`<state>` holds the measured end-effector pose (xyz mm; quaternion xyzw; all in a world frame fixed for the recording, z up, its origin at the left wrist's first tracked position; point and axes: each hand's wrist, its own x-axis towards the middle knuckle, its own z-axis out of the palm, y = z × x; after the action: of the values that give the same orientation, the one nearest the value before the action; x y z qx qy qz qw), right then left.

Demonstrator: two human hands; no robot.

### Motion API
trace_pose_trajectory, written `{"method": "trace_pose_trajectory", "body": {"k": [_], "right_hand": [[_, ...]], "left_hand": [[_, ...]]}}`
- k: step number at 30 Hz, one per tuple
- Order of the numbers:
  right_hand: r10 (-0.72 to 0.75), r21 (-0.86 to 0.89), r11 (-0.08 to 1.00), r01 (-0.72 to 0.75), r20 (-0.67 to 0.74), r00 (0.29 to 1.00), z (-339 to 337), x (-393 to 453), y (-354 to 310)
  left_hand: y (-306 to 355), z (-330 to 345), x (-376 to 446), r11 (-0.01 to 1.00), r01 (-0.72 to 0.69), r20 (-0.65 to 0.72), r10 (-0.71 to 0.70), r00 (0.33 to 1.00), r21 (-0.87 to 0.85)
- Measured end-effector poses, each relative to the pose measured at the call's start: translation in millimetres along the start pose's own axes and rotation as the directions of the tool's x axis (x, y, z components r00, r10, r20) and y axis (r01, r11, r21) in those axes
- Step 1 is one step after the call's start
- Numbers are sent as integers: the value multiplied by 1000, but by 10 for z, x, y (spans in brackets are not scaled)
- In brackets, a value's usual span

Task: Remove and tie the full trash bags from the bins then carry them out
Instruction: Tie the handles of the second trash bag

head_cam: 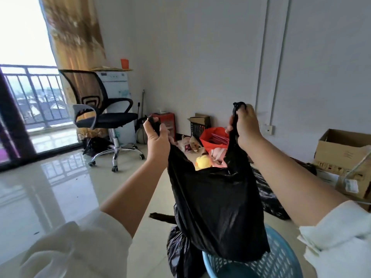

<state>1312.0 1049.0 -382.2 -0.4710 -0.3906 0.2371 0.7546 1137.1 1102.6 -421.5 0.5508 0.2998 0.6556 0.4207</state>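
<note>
The left hand [157,138] and right hand [244,127] each pinch a handle of the black bag [216,207], which hangs soft, thin and seemingly light above the near blue bin [281,259], best held by those handles.

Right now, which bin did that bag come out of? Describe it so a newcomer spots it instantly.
Start at the black trash bag that the left hand and right hand hold up by its handles, mid-frame. Directly beneath its bottom, at the lower edge of the view, sits the blue bin. It is the only light-blue perforated plastic basket; everything near it is black plastic or cardboard.
</note>
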Motion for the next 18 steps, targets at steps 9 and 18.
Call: {"method": "trace_pose_trajectory", "body": {"k": [9,18], "right_hand": [[138,-17,990,-138,266,954,1069,-555,387],[307,-436,893,-115,400,864,1138,-1499,1931]], "left_hand": [[103,-1076,-171,901,106,-91,-74,993,420],[-1056,-1900,-888,738,398,-115,-404,907,546]]}}
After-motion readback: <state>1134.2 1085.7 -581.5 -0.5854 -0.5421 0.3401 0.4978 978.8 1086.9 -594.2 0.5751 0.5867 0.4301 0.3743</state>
